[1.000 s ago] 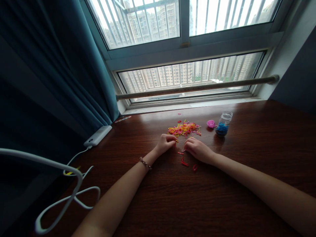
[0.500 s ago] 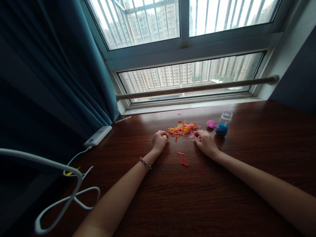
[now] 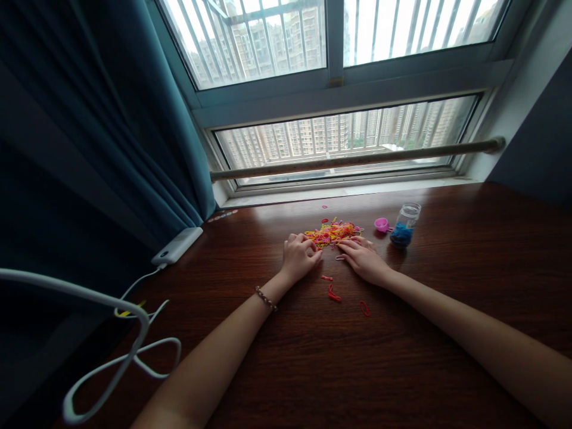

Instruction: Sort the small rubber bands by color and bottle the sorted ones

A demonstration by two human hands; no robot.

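Observation:
A loose pile of small rubber bands [image 3: 333, 231], yellow, pink, red and orange, lies on the dark wooden table. My left hand [image 3: 298, 257] is at the pile's near left edge, its thumb and index finger pinched together where a red rubber band lay; the band is mostly hidden by the fingertips. On the near right side, my right hand [image 3: 364, 261] rests with fingers stretched over the pile's edge, holding nothing I can see. A pale pink rubber band [image 3: 340, 257] lies by its thumb. Closer to me are a small red clump [image 3: 333, 294] and a red loop [image 3: 365, 308].
A clear jar [image 3: 404, 226] with blue bands inside stands right of the pile, beside a pink cup-shaped lid [image 3: 381, 224]. On the left are a white power strip [image 3: 177, 246] and a looping white cable [image 3: 145, 322]. A window with a rail [image 3: 357, 159] is behind.
My left hand has moved right, its fingertips coming over the red band at the pile's near edge. My right hand has shifted slightly left and stretched its fingers; the pale pink band lies nearer me.

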